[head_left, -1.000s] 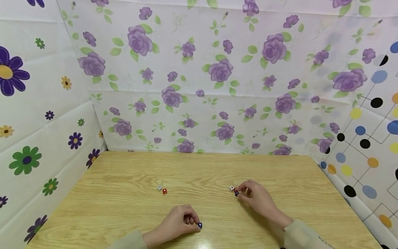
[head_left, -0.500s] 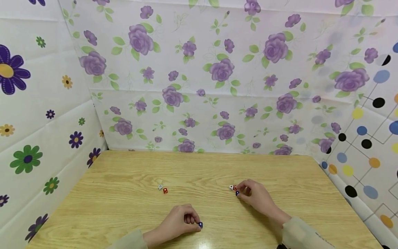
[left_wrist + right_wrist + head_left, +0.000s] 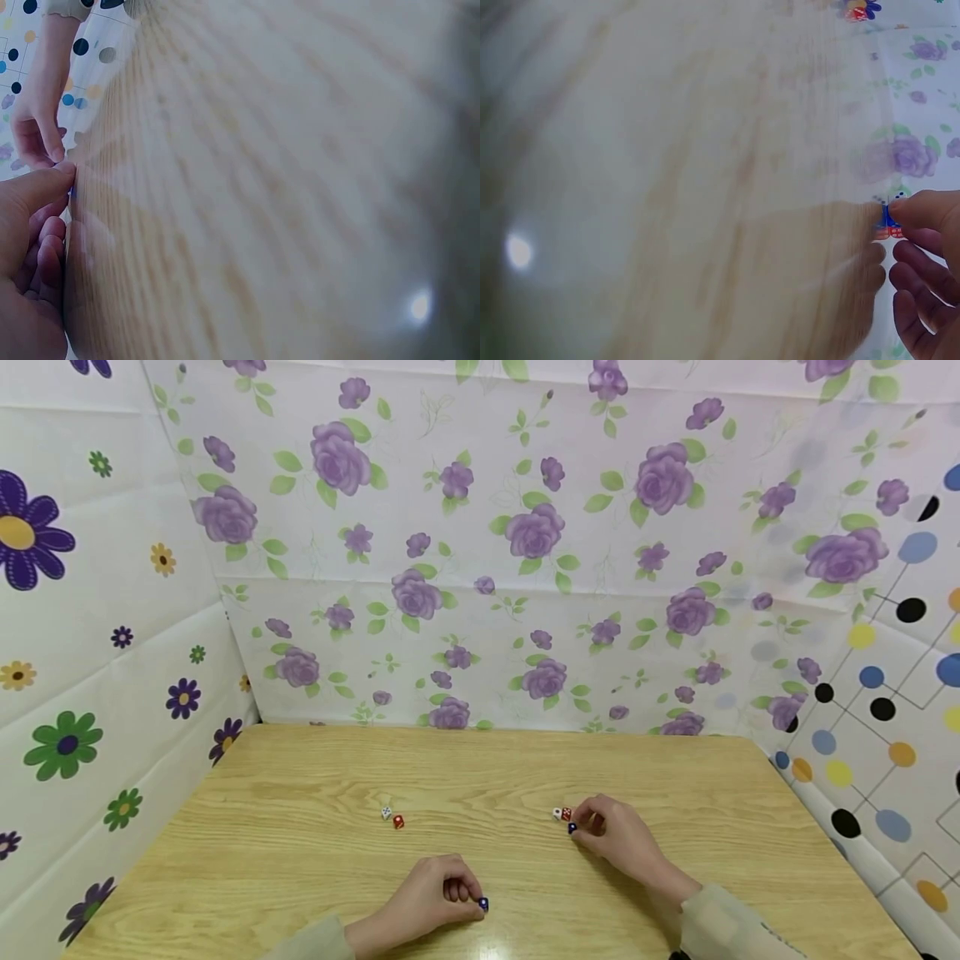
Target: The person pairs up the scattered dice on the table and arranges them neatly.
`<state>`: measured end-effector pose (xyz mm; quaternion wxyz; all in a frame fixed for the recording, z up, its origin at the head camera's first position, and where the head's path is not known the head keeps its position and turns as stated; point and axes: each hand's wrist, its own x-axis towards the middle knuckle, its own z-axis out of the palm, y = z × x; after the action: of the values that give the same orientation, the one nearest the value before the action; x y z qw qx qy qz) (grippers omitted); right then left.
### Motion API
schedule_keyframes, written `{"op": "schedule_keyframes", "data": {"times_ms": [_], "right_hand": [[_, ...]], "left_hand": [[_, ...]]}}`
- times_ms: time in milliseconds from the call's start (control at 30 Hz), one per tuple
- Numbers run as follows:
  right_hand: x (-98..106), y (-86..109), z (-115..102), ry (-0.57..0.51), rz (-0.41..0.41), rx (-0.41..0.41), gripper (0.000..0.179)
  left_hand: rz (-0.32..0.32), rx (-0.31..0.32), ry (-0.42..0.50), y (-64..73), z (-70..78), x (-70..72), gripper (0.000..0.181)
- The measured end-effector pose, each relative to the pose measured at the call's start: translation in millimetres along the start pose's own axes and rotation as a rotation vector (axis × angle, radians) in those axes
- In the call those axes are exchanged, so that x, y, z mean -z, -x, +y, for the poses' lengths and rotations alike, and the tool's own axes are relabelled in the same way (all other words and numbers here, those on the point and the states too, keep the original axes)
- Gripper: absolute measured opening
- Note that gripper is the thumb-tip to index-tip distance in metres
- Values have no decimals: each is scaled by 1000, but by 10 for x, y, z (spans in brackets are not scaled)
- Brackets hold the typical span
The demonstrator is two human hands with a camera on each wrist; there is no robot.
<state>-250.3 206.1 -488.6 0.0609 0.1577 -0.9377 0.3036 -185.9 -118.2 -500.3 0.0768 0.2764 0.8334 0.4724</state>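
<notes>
Head view: blue die clamped between left fingers, second die (likewise) between right fingers.

Spotted white-pipped blue dice, red dice, white dice, yellowish wood-grain tabletop. Also noticed purple-rose backdrop, daisy-print left sheet, multicolour-dotted right sheet.

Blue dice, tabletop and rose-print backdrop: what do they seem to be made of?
Blue dice, pinched by the left hand and right hand: probably hard plastic, from the even, deep colour; too small to judge finish.
Tabletop: wood-grain laminate or varnished wood, glossy, since it mirrors a bright light.
Rose-print backdrop: thin fabric or plastic sheeting, unclear which, fairly matt, with fold creases.
</notes>
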Motion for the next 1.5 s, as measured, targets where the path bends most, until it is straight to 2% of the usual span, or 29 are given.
{"op": "schedule_keyframes", "data": {"times_ms": [433, 733, 1067, 1500], "right_hand": [[1, -31, -15, 18, -27, -54, 15], [9, 12, -87, -29, -54, 3, 13], [-43, 109, -228, -130, -171, 42, 11], [-192, 241, -444, -213, -229, 117, 11]], "left_hand": [[11, -3, -5, 6, 0, -6, 13], [3, 9, 3, 6, 20, 2, 13], [7, -1, -3, 3, 0, -4, 14], [4, 13, -3, 0, 20, -2, 14]]}}
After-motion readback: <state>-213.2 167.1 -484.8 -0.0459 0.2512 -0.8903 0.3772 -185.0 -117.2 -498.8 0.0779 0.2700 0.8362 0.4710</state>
